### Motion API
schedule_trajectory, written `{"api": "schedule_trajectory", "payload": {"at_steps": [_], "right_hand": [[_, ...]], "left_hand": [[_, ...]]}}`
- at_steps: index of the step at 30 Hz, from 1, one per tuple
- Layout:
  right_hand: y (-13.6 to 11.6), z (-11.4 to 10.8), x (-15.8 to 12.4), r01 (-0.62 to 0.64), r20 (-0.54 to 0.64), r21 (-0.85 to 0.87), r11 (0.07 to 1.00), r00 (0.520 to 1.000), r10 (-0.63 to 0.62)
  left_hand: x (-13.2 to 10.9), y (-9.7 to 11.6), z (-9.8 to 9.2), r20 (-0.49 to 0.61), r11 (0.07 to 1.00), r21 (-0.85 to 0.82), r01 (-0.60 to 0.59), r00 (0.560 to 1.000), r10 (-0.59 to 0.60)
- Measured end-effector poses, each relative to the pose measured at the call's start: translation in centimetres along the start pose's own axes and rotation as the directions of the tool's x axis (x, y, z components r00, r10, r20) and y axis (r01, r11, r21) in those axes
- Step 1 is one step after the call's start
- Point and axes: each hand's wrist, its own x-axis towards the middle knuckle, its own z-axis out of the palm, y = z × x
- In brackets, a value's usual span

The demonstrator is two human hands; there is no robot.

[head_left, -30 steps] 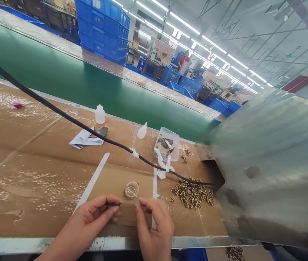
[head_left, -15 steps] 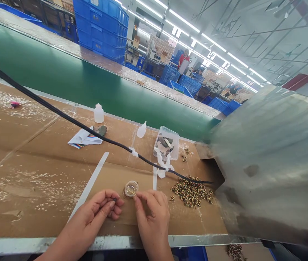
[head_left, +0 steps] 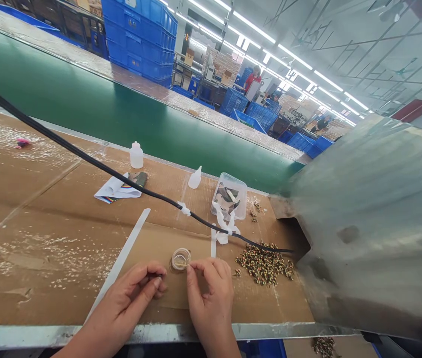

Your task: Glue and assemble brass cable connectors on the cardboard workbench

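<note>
My left hand (head_left: 132, 296) rests on the cardboard-covered bench, its thumb and fingers pinched on a small dark part that is mostly hidden. My right hand (head_left: 209, 293) is beside it, fingers pinched on a thin pale stick whose tip reaches toward a small clear round cup (head_left: 180, 259) just ahead of both hands. A heap of small striped ring-shaped parts (head_left: 265, 263) lies to the right of my right hand, below the mouth of a grey metal chute (head_left: 367, 223).
A black cable (head_left: 84, 156) crosses the bench diagonally, tied with white strips (head_left: 223, 226). Behind it stand two small white squeeze bottles (head_left: 135, 155), a clear plastic box (head_left: 229, 196) and a folded paper (head_left: 116, 190). A green conveyor belt (head_left: 121, 109) runs beyond; blue crates and a person in red are far back.
Both hands have shifted slightly forward toward the clear cup. The stick in my right hand has drawn in closer to the cup's rim; the left fingers closed more over the small part.
</note>
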Motion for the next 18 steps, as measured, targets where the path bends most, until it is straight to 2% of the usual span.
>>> {"api": "schedule_trajectory", "payload": {"at_steps": [6, 11, 15, 18], "right_hand": [[0.2, 0.2, 0.1, -0.069, 0.018, 0.058, 0.996, 0.998, 0.068], [1.0, -0.1, 0.1, -0.204, 0.000, 0.207, 0.957, 0.978, 0.209], [1.5, -0.9, 0.0, -0.323, 0.020, 0.315, 0.892, 0.942, 0.334], [1.1, -1.5, -0.1, -0.309, 0.038, 0.341, 0.888, 0.948, 0.315]], "left_hand": [[-0.2, -0.8, 0.2, -0.008, 0.995, -0.050, 0.080, 0.997, -0.081], [-0.2, -0.7, 0.2, -0.039, 0.975, -0.093, 0.200, 0.978, -0.204], [0.0, -0.4, 0.2, -0.073, 0.974, -0.110, 0.198, 0.976, -0.207], [0.2, -0.3, 0.1, -0.075, 0.983, -0.075, 0.168, 0.982, -0.174]]}}
